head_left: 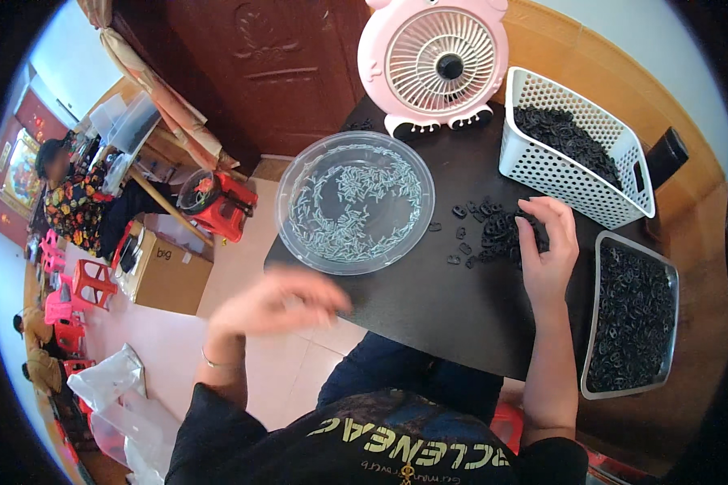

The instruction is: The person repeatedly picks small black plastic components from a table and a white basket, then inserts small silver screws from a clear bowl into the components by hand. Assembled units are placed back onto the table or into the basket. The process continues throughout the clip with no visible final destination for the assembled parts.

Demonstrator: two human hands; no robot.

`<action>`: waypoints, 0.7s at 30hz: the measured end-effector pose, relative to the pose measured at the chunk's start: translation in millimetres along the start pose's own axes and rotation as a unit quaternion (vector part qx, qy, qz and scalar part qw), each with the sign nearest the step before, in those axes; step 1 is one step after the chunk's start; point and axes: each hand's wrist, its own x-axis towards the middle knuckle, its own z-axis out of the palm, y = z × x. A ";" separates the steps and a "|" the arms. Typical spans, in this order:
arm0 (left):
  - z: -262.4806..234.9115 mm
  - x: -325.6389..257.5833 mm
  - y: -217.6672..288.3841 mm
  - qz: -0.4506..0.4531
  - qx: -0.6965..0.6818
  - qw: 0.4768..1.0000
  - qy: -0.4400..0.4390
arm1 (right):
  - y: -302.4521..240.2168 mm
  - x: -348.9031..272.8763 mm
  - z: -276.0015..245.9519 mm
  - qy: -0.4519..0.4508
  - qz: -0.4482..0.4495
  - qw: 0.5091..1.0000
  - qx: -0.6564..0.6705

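Note:
My right hand [549,249] is over the dark table, at the right side of a loose pile of small black plastic pieces [497,233]. Its thumb and fingers curl toward each other in a pinch; whatever lies between the tips is too small and dark to make out. Motion smears my left hand [287,301], which hovers off the table's near left edge, just below a round clear plastic tray [287,230]. Many small, pale greenish, rod-shaped pieces [352,194] are scattered in that tray. The left fingers are too blurred to read.
A white perforated basket [570,184] of black pieces stands at the back right. In front of it, a shallow tray [588,356] holds more. A pink fan [380,73] stands at the back. Off left are a cardboard box [166,279], red stools [226,214] and a seated person [73,198].

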 end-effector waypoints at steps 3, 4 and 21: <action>-33.2 27.6 0.6 0.009 0.348 0.898 0.268 | -5.6 0.7 2.0 -0.013 -0.018 1.000 -0.010; -41.6 37.1 -8.9 0.024 0.454 0.839 0.299 | -6.9 1.2 3.0 -0.018 -0.022 1.000 -0.008; -72.0 84.7 -67.5 0.062 0.637 0.758 0.123 | -0.7 -3.6 8.8 -0.048 0.024 0.999 0.011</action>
